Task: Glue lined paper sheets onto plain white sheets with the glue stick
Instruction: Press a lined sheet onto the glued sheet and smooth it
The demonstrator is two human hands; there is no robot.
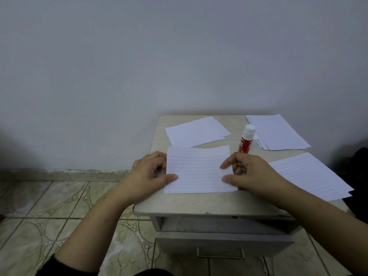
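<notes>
Fingers: left hand (148,172) pinches the lined sheet (199,172) at its left edge; right hand (251,172) pinches its right edge.
Lined sheet: flat at the table's (199,204) front.
Glue stick (246,138): upright, capped, just behind.
Plain sheets (197,132): rear left.
Lined stack (277,132): rear right.
</notes>
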